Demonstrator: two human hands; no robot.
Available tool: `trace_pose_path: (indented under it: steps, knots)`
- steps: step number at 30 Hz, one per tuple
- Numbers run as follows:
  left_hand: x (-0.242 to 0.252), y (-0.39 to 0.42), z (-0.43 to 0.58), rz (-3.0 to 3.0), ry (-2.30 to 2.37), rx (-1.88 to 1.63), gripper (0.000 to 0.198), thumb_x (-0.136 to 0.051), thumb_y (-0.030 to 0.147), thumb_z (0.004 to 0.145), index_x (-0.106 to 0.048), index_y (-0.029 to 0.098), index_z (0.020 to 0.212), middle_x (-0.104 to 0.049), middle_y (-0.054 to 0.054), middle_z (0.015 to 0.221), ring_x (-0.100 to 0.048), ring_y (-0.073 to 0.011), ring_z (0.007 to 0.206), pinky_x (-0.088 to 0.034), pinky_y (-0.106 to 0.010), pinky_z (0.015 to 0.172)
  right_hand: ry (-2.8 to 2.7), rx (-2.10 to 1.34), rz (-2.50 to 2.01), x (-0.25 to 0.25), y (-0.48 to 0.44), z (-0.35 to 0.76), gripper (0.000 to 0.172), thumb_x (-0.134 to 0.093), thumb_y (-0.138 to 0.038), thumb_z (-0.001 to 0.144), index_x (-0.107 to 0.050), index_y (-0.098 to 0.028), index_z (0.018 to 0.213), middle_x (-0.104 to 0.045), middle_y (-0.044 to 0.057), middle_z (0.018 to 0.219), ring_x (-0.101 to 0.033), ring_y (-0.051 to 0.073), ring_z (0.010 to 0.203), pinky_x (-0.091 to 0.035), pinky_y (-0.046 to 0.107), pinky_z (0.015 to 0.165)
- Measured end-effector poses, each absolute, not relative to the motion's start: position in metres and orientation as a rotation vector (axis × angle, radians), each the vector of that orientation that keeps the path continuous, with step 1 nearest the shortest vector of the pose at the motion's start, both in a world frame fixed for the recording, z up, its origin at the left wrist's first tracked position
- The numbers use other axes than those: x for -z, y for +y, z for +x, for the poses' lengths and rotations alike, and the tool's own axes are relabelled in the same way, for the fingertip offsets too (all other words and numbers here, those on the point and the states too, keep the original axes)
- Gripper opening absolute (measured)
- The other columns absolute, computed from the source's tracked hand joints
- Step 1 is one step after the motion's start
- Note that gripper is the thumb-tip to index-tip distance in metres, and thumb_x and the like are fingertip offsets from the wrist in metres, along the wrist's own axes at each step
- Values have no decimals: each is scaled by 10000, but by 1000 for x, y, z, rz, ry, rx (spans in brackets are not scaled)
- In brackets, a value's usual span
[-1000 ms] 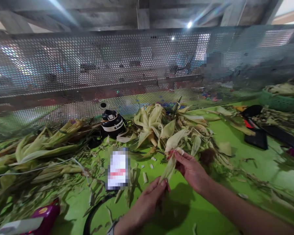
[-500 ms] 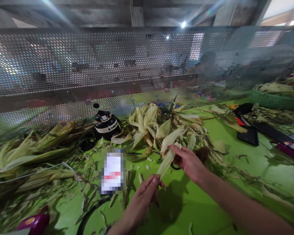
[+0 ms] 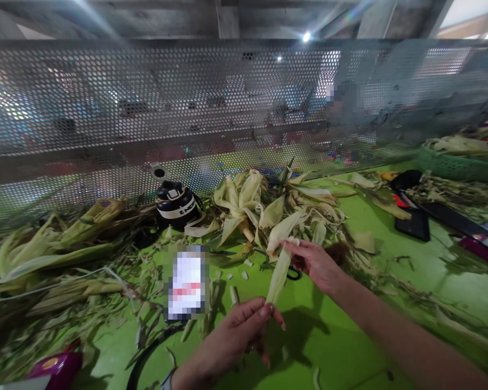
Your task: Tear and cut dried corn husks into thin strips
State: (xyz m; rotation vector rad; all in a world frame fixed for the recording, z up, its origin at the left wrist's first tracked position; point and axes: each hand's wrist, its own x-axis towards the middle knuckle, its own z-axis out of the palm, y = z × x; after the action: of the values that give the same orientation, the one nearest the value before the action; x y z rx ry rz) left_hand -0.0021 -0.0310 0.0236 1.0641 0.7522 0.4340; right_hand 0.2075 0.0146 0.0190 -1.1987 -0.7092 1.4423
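A pale green corn husk strip (image 3: 279,273) is stretched between my two hands above the green table (image 3: 350,330). My left hand (image 3: 238,338) pinches its lower end with thumb and forefinger, the other fingers loosely curled. My right hand (image 3: 315,262) pinches the upper end near the husk pile (image 3: 268,214). Small cut husk bits (image 3: 239,277) lie on the table beside my hands.
Unhusked corn ears (image 3: 52,249) are heaped at the left. A black and white bottle (image 3: 174,206) stands by the perforated metal screen (image 3: 187,108). A phone (image 3: 186,283) lies left of my hands. A green basket (image 3: 457,162) and dark tools (image 3: 415,225) sit at the right.
My left hand has dropped lower and nearer to me, pulling the husk strip more upright and taut. My right hand has hardly moved.
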Motion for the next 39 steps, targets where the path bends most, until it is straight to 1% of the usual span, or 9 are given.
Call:
trace_pose_path:
  steps: [6,10,14,21,25,30,33,36,39]
  knots:
    - [-21,-22,-3,789,725,-825,302,-676,453,761,-588,164,755,-307,93,514,-257,-48,440,-332,-174,450,-1020,-1194,-1354,-39,23,250,346,-773,-404,626,-714,-207,905,-693,11,814,-571,131,626,-410,244,550]
    - [-23,-15,-4,679,751,-1003,277,-701,404,754,-589,153,786,-264,106,504,-234,-41,433,-298,-169,437,-1639,-736,-1737,-60,21,293,150,-688,-350,699,-709,-202,705,-676,14,674,-573,172,629,-392,277,587]
    - [-24,-14,-4,650,803,-1026,307,-733,409,717,-593,146,792,-276,107,497,-254,-40,433,-294,-174,437,-2128,-582,-1960,-61,15,292,106,-628,-287,769,-701,-214,748,-705,31,778,-613,187,705,-385,261,606]
    - [-26,-19,-2,624,859,-1037,319,-753,394,698,-591,149,823,-296,104,518,-263,-43,450,-301,-179,453,-2113,-409,-2212,-34,19,255,54,-630,-161,707,-659,-146,751,-695,152,818,-630,283,768,-382,293,600]
    - [-24,-18,-1,651,827,-1040,305,-727,406,722,-584,150,805,-276,107,506,-250,-43,442,-297,-183,454,-2094,-469,-2156,-38,19,258,83,-588,-119,696,-633,-164,642,-686,102,721,-624,240,711,-387,280,595]
    - [-21,-16,-1,667,810,-1040,318,-718,428,723,-582,151,802,-269,110,501,-238,-40,429,-299,-184,451,-2025,-721,-1870,-60,16,279,142,-532,-277,785,-626,-185,733,-667,8,694,-596,145,630,-416,225,557]
    - [-21,-16,0,678,799,-1039,313,-713,429,728,-585,151,794,-264,111,492,-229,-40,423,-299,-186,443,-1673,-977,-1685,-65,16,285,146,-581,-314,725,-584,-174,682,-619,-14,598,-542,108,503,-371,206,464]
    - [-23,-17,1,672,809,-1036,298,-701,422,744,-589,151,798,-275,105,507,-233,-42,435,-305,-184,452,-1347,-1253,-1567,-61,17,280,157,-634,-309,660,-549,-177,669,-661,-5,647,-546,86,435,-273,178,369]
    - [-26,-18,0,664,817,-1027,303,-699,427,746,-593,150,804,-271,103,516,-234,-43,445,-305,-183,462,-1164,-1383,-1477,-57,18,269,213,-692,-315,643,-530,-181,681,-659,-19,587,-573,92,426,-296,168,365]
